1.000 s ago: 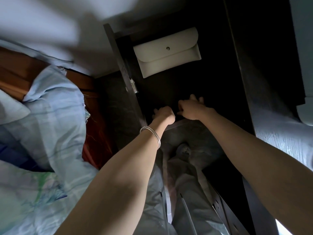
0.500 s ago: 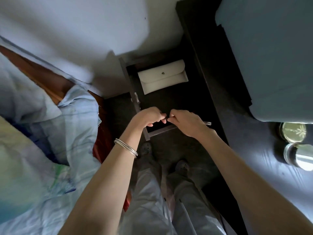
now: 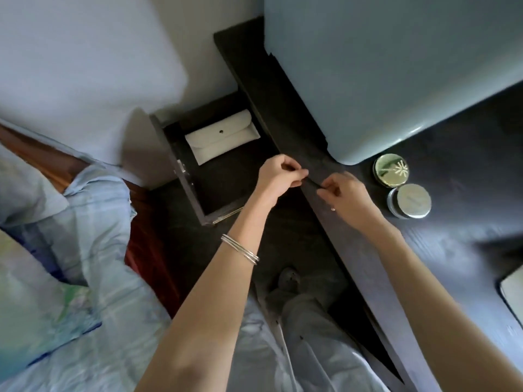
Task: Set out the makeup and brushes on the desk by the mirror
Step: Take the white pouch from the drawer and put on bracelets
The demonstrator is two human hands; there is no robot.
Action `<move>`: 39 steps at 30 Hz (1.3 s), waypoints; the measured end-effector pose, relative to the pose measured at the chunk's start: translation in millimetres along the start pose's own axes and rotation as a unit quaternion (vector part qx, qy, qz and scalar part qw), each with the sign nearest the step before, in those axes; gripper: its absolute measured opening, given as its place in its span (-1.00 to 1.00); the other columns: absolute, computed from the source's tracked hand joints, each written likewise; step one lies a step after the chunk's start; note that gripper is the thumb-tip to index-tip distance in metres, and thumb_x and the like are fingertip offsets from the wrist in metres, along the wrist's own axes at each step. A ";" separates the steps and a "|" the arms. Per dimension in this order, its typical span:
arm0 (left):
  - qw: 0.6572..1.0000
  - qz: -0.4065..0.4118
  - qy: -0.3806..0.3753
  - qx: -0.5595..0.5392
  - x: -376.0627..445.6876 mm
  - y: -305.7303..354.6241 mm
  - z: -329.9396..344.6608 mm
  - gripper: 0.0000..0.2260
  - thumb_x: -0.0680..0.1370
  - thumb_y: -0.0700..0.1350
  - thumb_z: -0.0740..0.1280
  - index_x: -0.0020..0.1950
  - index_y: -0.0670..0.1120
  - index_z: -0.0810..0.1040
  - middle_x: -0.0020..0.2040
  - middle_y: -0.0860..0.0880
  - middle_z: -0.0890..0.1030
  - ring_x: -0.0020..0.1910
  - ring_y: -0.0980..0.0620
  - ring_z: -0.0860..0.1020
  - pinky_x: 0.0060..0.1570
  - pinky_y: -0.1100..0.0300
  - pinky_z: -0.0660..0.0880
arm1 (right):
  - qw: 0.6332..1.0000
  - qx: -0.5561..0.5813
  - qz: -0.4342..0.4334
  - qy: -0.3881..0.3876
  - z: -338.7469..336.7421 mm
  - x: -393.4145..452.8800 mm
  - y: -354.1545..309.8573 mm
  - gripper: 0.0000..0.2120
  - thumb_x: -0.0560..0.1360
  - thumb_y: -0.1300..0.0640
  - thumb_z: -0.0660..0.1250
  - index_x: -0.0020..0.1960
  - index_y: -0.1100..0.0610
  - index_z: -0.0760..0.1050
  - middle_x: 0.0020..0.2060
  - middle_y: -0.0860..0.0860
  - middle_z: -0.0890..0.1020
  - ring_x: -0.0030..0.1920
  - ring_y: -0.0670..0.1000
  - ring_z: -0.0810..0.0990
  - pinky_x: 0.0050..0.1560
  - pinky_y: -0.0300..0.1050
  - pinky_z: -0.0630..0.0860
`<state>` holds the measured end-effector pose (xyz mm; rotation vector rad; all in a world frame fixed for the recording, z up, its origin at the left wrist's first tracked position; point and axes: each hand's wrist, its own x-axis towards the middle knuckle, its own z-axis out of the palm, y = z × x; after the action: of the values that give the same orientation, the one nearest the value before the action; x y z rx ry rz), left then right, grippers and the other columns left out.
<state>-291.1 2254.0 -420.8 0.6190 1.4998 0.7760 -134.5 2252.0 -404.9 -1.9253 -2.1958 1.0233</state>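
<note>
Looking down from my own head, I see both my hands meeting above the front edge of a dark wooden desk (image 3: 467,250). My left hand (image 3: 278,175) has its fingers curled, thumb and fingertips pinched on one end of a thin dark stick-like thing (image 3: 311,183), perhaps a slim brush or pencil; it is too dark and blurred to name. My right hand (image 3: 343,195) is curled too, pinching the other end of the same thing. A small pale tip shows below my right hand. A set of thin silver bangles (image 3: 240,249) sits on my left wrist.

Just left of the desk, a dark drawer (image 3: 189,179) stands pulled open. Inside it, toward the back, lies a cream pouch (image 3: 222,140) with a flap and one snap.

On the desk, just to the right of my right hand, sit two round containers. The farther one is a jar with a gold lid (image 3: 391,169) bearing a pale starburst mark. The nearer one is a jar with a silver lid (image 3: 410,201). They stand just beside each other. Behind them rises a large pale blue-grey slab with rounded corners (image 3: 396,66), standing on the desk; I cannot tell what it is.

To my left lies a bed with pale blue bedding (image 3: 70,264). Below my arms are my light trousers (image 3: 297,349) and one foot on the dark floor.
</note>
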 end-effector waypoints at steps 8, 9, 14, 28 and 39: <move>0.996 -0.040 -0.072 -0.025 -3.1 -18.9 119.9 -0.66 0.51 -0.37 0.32 0.27 -0.26 0.36 -0.21 -0.07 0.50 -0.29 0.07 0.53 -0.37 0.37 0.55 | 0.980 -0.050 0.160 0.109 -18.6 -36.3 87.6 -0.78 0.50 0.10 0.33 0.09 0.16 0.59 0.02 0.13 0.63 0.06 0.18 0.55 -0.02 -0.06 0.47; 0.995 -0.053 -0.086 -0.015 -4.9 -20.0 128.5 -0.68 0.53 -0.37 0.30 0.27 -0.27 0.36 -0.22 -0.08 0.50 -0.31 0.07 0.53 -0.39 0.38 0.54 | 0.977 -0.060 0.170 0.112 -19.0 -36.8 91.8 -0.79 0.49 0.09 0.32 0.08 0.14 0.60 0.02 0.13 0.63 0.05 0.18 0.56 -0.04 -0.06 0.47; 0.991 -0.099 -0.090 0.013 -7.1 -29.0 150.8 -0.75 0.56 -0.40 0.20 0.23 -0.27 0.42 -0.08 -0.19 0.55 -0.34 0.08 0.55 -0.43 0.38 0.52 | 0.971 -0.115 0.172 0.118 -20.6 -29.0 96.3 -0.79 0.50 0.09 0.31 0.09 0.10 0.59 0.00 0.11 0.64 0.05 0.17 0.57 -0.09 -0.10 0.41; 0.997 -0.036 0.052 -0.053 9.6 -29.2 77.7 -0.82 0.58 -0.34 0.17 0.13 -0.25 0.51 -0.03 -0.19 0.58 -0.10 -0.05 0.58 -0.21 0.21 0.57 | 0.996 0.060 0.011 0.066 8.8 -1.8 38.3 -0.87 0.46 0.20 0.35 -0.01 0.08 0.59 -0.14 0.03 0.66 -0.14 0.02 0.60 -0.12 -0.08 0.53; 0.974 -0.103 0.189 -0.073 75.6 -94.2 -91.6 -0.86 0.57 -0.35 0.19 -0.02 -0.25 0.54 -0.15 -0.11 0.58 -0.22 0.04 0.56 -0.15 0.22 0.54 | 0.986 -0.061 -0.059 -0.141 109.1 94.9 -78.2 -0.77 0.53 0.28 0.23 0.13 0.11 0.55 0.09 0.08 0.59 0.03 0.09 0.60 0.08 0.05 0.57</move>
<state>-381.8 2243.7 -541.8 0.2058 1.8006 0.8652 -272.1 2288.6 -486.9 -1.7640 -2.5431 1.2355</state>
